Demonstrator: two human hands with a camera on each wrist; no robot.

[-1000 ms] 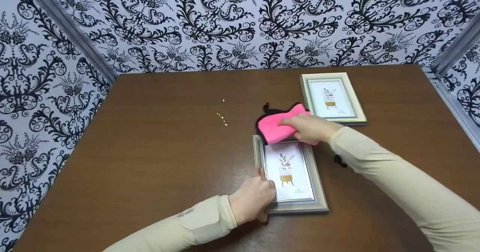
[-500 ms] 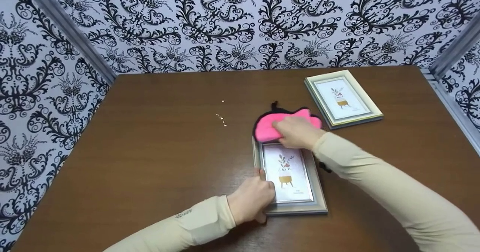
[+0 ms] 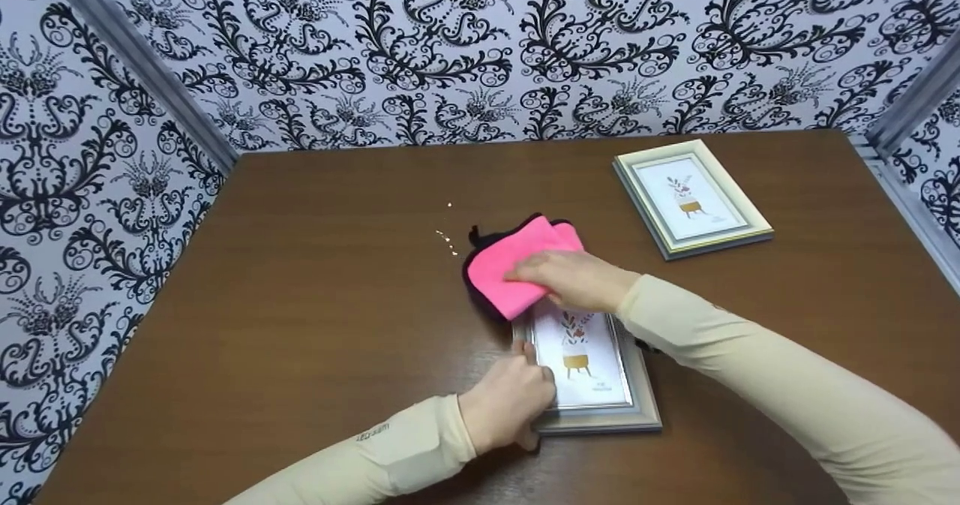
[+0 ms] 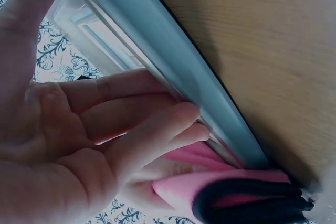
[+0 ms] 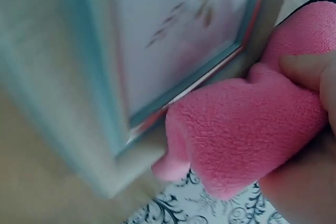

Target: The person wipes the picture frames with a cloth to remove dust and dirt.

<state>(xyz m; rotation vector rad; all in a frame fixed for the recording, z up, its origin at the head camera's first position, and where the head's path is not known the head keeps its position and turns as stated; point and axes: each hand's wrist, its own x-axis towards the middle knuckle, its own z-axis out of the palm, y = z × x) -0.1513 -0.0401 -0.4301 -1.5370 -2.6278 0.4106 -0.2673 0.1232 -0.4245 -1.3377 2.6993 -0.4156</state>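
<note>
A picture frame (image 3: 600, 419) with a potted-plant print lies flat on the brown table. My left hand (image 3: 506, 401) grips its lower left part; the left wrist view has the fingertips (image 4: 186, 111) against the frame's side. In my right hand (image 3: 579, 280) a pink cloth (image 3: 496, 266) with dark edging is pinched, folded over the frame's upper left corner and reaching past it onto the table. Close up in the right wrist view, the fuzzy cloth (image 5: 247, 129) touches the frame's border. The frame's top edge is hidden under cloth and hand.
A second, similar picture frame (image 3: 694, 199) lies at the back right of the table (image 3: 315, 302). Several tiny white crumbs (image 3: 448, 242) are scattered left of the cloth. Patterned wall panels (image 3: 450, 55) stand behind and at the sides.
My right hand has moved the cloth left along the frame's top edge. Early on, the second frame shifted right and turned, beside the right hand. My left hand stays in place.
</note>
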